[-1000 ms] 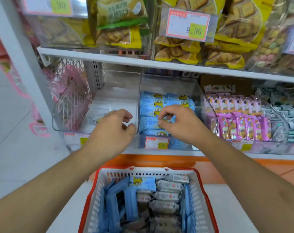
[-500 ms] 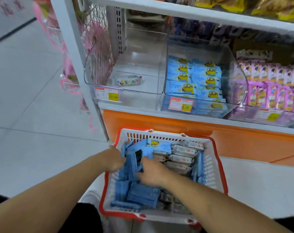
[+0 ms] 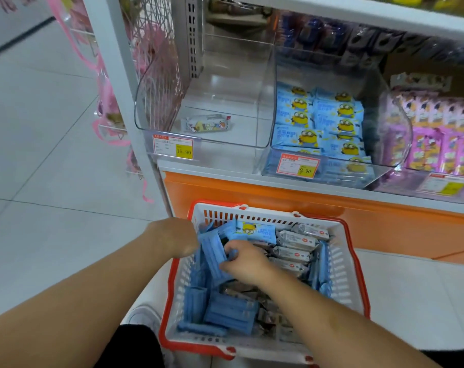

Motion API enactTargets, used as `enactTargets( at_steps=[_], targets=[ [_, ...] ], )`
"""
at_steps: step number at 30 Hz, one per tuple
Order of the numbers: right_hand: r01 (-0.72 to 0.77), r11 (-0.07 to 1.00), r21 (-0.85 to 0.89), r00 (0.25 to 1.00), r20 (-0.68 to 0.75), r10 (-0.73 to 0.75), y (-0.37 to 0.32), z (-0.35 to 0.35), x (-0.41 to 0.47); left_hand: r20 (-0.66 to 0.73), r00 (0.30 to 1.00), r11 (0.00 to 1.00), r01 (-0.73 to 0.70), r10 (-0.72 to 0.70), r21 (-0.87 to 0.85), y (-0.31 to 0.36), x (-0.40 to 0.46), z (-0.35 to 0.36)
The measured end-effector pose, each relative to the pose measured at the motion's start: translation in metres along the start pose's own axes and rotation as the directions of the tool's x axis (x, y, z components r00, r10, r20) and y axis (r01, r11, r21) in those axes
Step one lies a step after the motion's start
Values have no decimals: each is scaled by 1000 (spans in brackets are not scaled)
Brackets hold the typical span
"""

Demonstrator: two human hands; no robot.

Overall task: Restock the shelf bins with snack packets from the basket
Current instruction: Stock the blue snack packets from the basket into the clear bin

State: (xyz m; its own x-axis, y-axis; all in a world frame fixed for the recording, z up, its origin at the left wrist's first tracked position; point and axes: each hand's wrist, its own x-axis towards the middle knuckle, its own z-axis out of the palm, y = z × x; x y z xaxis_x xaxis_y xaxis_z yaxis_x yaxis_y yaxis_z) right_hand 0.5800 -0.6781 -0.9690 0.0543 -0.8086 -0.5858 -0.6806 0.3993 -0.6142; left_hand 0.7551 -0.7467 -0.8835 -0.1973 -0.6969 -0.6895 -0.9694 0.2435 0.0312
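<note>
A white basket with a red rim [image 3: 357, 264] stands on the floor below the shelf, filled with blue snack packets [image 3: 230, 313] and grey packets [image 3: 296, 240]. Both my hands are inside it. My left hand [image 3: 176, 235] reaches in at the left rim, fingers hidden behind upright blue packets. My right hand [image 3: 245, 260] grips a blue packet [image 3: 213, 254] near the basket's middle. On the shelf, a clear bin [image 3: 390, 120] holds stacked blue packets with a yellow cartoon figure [image 3: 329, 120].
Left of that bin, another clear bin [image 3: 145, 107] holds one small packet [image 3: 205, 123]. Pink packets [image 3: 438, 134] fill the bin on the right. Price tags [image 3: 298, 167] hang on the bin fronts. An orange base panel [image 3: 305, 205] runs under the shelf. Pale floor tiles lie to the left.
A second ago both hands were up at the blue-packet bin. They came down into the basket, and my right hand now closes on a blue packet there.
</note>
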Motion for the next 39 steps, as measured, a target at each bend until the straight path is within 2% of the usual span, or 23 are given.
enactTargets(
  at_steps=[2, 4, 6, 8, 9, 10, 12, 13, 15, 17, 20, 22, 24, 27, 29, 31, 35, 37, 39],
  targets=[
    [35, 999, -42, 999, 34, -33, -11, -34, -12, -48, 997, 989, -52, 59, 142, 8, -11, -23],
    [65, 997, -46, 996, 59, -62, -19, -69, -31, -75, 985, 971, -139, 156, 196, 19, -23, -46],
    [108, 994, -5, 992, 65, -108, -26, -105, -58, -92, 965, 960, -231, 247, 155, 28, -33, -65],
    [144, 988, 53, 989, 27, -145, -33, -140, -88, -141, 923, 933, -360, 357, 2, 36, -42, -78],
    [169, 980, 103, 986, -1, -169, -36, -154, -102, -193, 892, 890, -437, 410, -129, 42, -48, -83],
    [204, 966, 159, 979, -26, -203, -39, -167, -114, -243, 853, 807, -517, 461, -284, 50, -54, -85],
    [270, 928, 257, 963, -74, -260, -42, -184, -132, -317, 786, 547, -603, 531, -581, 70, -67, -88],
    [302, 910, 283, 953, -107, -283, -43, -189, -138, -347, 773, 445, -604, 532, -662, 79, -70, -88],
    [364, 878, 311, 929, -191, -317, -43, -199, -144, -451, 743, 381, -652, 495, -656, 91, -70, -90],
    [412, 821, 395, 909, -246, -337, -42, -207, -146, -543, 694, 384, -717, 473, -582, 98, -67, -92],
    [454, 718, 527, 891, -283, -356, -39, -218, -148, -652, 629, 542, -753, 424, -373, 105, -65, -98],
    [471, 744, 473, 878, -332, -345, -38, -223, -149, -717, 565, 649, -732, 408, -207, 114, -70, -102],
    [461, 816, 349, 865, -381, -326, -38, -227, -150, -746, 516, 688, -717, 421, -108, 123, -72, -106],
    [435, 866, 247, 846, -442, -299, -37, -238, -150, -734, 542, 718, -688, 410, -106, 135, -68, -110],
    [439, 869, 228, 836, -458, -302, -34, -247, -152, -707, 561, 696, -705, 431, -135, 141, -64, -112],
    [434, 873, 222, 843, -441, -307, -30, -257, -153, -687, 552, 668, -732, 473, -129, 147, -61, -116],
    [410, 869, 277, 886, -346, -307, -21, -273, -152, -635, 580, 626, -757, 510, -189, 156, -56, -129],
    [399, 871, 286, 885, -370, -284, -16, -284, -151, -651, 584, 691, -712, 485, -124, 161, -50, -141],
    [387, 903, 189, 811, -537, -234, -8, -298, -145, -686, 577, 780, -625, 444, -20, 172, -40, -158]
  ],
)
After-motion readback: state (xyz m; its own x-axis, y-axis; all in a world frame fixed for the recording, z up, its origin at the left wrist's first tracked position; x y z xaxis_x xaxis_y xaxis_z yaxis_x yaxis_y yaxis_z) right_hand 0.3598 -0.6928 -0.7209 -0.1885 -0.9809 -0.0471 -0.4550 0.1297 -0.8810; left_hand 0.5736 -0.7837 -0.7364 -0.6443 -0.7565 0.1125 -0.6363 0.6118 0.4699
